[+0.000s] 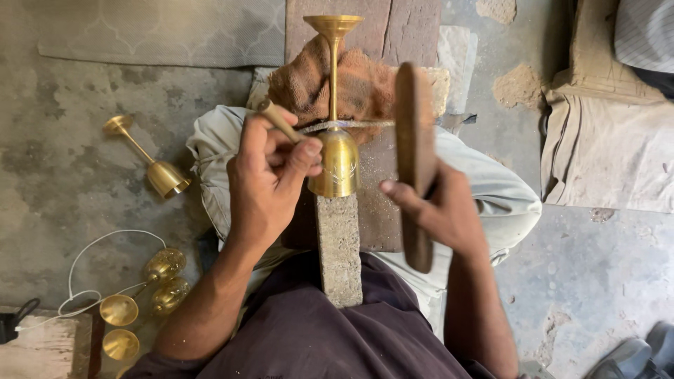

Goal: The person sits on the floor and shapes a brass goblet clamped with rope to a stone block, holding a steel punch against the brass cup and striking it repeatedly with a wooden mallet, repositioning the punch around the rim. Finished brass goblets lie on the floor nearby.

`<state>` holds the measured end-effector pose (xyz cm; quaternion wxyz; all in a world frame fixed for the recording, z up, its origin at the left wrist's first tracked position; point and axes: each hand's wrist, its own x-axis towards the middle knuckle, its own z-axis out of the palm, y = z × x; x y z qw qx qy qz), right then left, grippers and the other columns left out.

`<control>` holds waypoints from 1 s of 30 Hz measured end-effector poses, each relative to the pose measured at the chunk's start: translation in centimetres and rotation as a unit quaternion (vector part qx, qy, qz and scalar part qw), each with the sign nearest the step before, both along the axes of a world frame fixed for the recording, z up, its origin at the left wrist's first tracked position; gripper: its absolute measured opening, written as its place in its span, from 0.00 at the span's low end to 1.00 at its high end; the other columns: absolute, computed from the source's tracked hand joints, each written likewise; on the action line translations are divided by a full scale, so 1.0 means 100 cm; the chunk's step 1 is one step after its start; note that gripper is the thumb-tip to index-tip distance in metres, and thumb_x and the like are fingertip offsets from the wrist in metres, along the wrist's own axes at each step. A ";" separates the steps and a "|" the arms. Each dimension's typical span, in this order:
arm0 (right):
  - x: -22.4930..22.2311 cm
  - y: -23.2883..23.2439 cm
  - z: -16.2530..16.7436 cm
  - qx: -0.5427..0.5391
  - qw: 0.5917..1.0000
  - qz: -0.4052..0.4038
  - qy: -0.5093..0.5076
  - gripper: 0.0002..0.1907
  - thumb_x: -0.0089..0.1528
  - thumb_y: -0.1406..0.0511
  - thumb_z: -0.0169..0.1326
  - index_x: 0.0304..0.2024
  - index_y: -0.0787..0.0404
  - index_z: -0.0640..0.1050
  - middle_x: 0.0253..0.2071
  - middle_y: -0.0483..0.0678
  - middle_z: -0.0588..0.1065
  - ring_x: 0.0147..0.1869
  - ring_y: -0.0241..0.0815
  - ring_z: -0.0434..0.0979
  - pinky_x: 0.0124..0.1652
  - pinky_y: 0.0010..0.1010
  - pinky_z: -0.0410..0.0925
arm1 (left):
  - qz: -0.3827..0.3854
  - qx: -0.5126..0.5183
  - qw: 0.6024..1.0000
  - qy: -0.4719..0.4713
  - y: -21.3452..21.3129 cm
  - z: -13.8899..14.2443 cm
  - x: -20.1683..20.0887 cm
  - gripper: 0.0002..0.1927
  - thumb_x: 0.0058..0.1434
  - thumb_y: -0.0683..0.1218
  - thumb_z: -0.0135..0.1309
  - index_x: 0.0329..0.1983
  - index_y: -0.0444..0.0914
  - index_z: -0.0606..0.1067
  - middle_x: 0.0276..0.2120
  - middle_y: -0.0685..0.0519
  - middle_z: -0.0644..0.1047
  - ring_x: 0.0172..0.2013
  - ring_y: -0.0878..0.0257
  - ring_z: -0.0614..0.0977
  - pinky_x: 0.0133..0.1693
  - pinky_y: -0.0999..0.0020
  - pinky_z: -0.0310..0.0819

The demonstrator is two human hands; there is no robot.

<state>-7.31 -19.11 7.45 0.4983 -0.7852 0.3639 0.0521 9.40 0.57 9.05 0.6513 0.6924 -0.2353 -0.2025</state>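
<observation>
The brass goblet [335, 140] lies on its side in the middle, bowl toward the person, propped on a narrow stone block [339, 249] with its stem over a brown cloth pad [365, 84], seemingly so it won't roll. The left hand [270, 179] pinches a thin wooden-handled tool [279, 121] against the bowl, thumb steadying it. The right hand [439, 207] is closed around a flat wooden mallet [414, 161], held upright beside it. More brass goblets [151, 165] lie on the floor at left.

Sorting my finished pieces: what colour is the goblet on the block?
The goblet is shiny golden brass, with a faint engraved pattern on its cup; seen in the head view.
</observation>
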 end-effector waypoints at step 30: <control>0.065 -0.040 0.169 -0.697 0.621 0.329 -0.147 0.18 0.64 0.74 0.56 0.56 0.55 0.74 0.50 0.45 0.75 0.50 0.43 0.75 0.51 0.38 0.64 | 0.012 0.038 0.987 -0.154 -0.027 -0.005 -0.010 0.14 0.73 0.45 0.59 0.39 0.33 0.67 0.29 0.53 0.79 0.31 0.71 0.83 0.29 0.75 0.77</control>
